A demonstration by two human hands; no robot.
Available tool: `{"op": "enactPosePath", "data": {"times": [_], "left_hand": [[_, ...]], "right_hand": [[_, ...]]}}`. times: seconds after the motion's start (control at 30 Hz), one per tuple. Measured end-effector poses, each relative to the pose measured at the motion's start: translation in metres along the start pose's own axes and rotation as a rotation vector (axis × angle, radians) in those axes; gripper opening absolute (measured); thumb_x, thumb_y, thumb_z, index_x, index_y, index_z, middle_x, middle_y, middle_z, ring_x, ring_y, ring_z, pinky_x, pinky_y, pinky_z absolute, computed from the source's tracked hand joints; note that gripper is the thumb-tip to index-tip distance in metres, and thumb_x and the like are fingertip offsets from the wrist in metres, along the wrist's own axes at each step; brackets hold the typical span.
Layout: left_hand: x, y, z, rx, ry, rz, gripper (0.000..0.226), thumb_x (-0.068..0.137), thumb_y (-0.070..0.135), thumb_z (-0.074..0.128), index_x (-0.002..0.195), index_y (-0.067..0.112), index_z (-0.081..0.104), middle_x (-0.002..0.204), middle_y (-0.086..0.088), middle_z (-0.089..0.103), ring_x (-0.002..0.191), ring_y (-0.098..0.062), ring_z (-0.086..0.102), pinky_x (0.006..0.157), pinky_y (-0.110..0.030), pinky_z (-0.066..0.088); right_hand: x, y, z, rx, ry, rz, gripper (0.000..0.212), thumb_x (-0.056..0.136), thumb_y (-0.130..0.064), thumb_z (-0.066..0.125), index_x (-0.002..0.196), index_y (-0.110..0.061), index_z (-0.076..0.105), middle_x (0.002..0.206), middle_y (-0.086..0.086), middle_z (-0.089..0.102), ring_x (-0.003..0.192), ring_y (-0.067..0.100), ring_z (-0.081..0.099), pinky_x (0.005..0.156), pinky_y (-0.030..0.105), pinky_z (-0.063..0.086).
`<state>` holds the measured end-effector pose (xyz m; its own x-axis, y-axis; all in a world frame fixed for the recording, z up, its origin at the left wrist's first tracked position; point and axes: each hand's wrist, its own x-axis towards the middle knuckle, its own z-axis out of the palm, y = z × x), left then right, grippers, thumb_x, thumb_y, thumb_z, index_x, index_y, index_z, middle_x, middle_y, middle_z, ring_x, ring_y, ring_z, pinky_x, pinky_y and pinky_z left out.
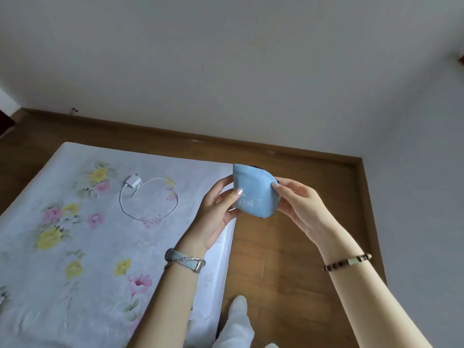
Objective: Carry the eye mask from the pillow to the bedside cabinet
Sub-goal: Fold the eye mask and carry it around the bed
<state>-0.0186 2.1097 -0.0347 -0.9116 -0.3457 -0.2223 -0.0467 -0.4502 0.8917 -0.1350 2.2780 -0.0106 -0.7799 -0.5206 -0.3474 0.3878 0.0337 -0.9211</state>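
Observation:
A light blue eye mask (pixel 254 189) with white printed characters is folded in half and held up in the air, over the right edge of the bed. My left hand (pixel 218 209) grips its left side, thumb across the front. My right hand (pixel 298 202) pinches its right edge with the fingertips. Neither a pillow nor a bedside cabinet is in view.
The bed (pixel 75 247) with a pale floral sheet fills the lower left. A white charger plug with a coiled cable (pixel 148 194) lies on it. Wooden floor (pixel 288 259) runs to the right of the bed, up to white walls. My leg in white trousers (pixel 238 322) is at the bottom.

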Motion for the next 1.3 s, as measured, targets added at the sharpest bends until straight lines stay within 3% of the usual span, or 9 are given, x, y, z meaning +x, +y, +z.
{"op": "enactPosePath", "data": {"times": [0.17, 0.4, 0.57, 0.67, 0.83, 1.0, 1.17, 1.3], "left_hand": [[0.071, 0.014, 0.007, 0.002, -0.055, -0.017, 0.040, 0.093, 0.019, 0.063, 0.132, 0.021, 0.060, 0.119, -0.005, 0.074, 0.112, -0.025, 0.068, 0.095, -0.043, 0.056], [0.161, 0.014, 0.036, 0.031, -0.111, -0.056, 0.049, 0.088, 0.027, 0.069, 0.136, 0.024, 0.058, 0.134, -0.009, 0.063, 0.125, -0.029, 0.061, 0.092, -0.042, 0.056], [0.234, 0.012, 0.063, 0.049, -0.129, -0.048, 0.048, 0.090, 0.027, 0.068, 0.136, 0.024, 0.058, 0.140, -0.011, 0.059, 0.129, -0.032, 0.057, 0.102, -0.057, 0.049], [0.281, 0.015, 0.082, 0.064, -0.091, -0.042, 0.051, 0.088, 0.031, 0.071, 0.136, 0.025, 0.057, 0.137, -0.007, 0.063, 0.124, -0.027, 0.062, 0.101, -0.054, 0.050], [0.345, 0.029, 0.110, 0.009, -0.037, -0.012, 0.047, 0.090, 0.026, 0.069, 0.136, 0.027, 0.058, 0.135, -0.004, 0.065, 0.121, -0.025, 0.065, 0.085, -0.038, 0.058], [0.396, 0.045, 0.121, -0.026, 0.034, 0.023, 0.037, 0.097, 0.011, 0.059, 0.131, 0.023, 0.061, 0.133, -0.007, 0.066, 0.124, -0.025, 0.063, 0.089, -0.037, 0.057], [0.446, 0.062, 0.106, -0.073, 0.165, 0.062, 0.035, 0.095, 0.008, 0.059, 0.128, 0.023, 0.063, 0.131, -0.009, 0.068, 0.121, -0.026, 0.065, 0.087, -0.036, 0.059], [0.491, 0.079, 0.084, -0.119, 0.229, 0.118, 0.035, 0.091, 0.009, 0.063, 0.124, 0.019, 0.066, 0.127, -0.013, 0.069, 0.119, -0.028, 0.065, 0.087, -0.038, 0.059]], "right_hand": [[0.054, -0.025, -0.012, 0.003, 0.052, -0.016, 0.016, 0.093, -0.018, 0.066, 0.105, -0.011, 0.073, 0.095, -0.001, 0.079, 0.090, 0.014, 0.075, 0.070, 0.025, 0.060], [0.125, -0.052, -0.053, -0.008, 0.157, 0.002, 0.014, 0.093, -0.021, 0.067, 0.103, -0.015, 0.073, 0.104, 0.004, 0.075, 0.091, 0.012, 0.075, 0.068, 0.024, 0.060], [0.186, -0.080, -0.091, 0.030, 0.131, 0.000, 0.015, 0.092, -0.018, 0.068, 0.104, -0.011, 0.074, 0.101, 0.005, 0.077, 0.088, 0.013, 0.075, 0.068, 0.024, 0.059], [0.229, -0.101, -0.114, 0.043, 0.104, 0.001, 0.014, 0.092, -0.018, 0.068, 0.102, -0.012, 0.075, 0.099, 0.003, 0.077, 0.087, 0.013, 0.075, 0.067, 0.024, 0.059], [0.298, -0.138, -0.142, 0.008, 0.048, 0.021, 0.015, 0.093, -0.020, 0.067, 0.104, -0.012, 0.073, 0.106, 0.008, 0.075, 0.096, 0.018, 0.074, 0.075, 0.028, 0.060], [0.363, -0.171, -0.148, -0.053, -0.023, 0.040, 0.013, 0.094, -0.020, 0.066, 0.104, -0.013, 0.071, 0.105, 0.007, 0.074, 0.093, 0.015, 0.074, 0.072, 0.025, 0.060], [0.432, -0.188, -0.132, -0.070, -0.079, 0.058, 0.019, 0.093, -0.021, 0.066, 0.107, -0.009, 0.070, 0.107, 0.008, 0.073, 0.101, 0.020, 0.071, 0.075, 0.025, 0.060], [0.493, -0.205, -0.107, -0.068, -0.153, 0.070, 0.019, 0.093, -0.019, 0.066, 0.108, -0.007, 0.070, 0.103, 0.008, 0.074, 0.096, 0.020, 0.072, 0.075, 0.028, 0.060]]}}
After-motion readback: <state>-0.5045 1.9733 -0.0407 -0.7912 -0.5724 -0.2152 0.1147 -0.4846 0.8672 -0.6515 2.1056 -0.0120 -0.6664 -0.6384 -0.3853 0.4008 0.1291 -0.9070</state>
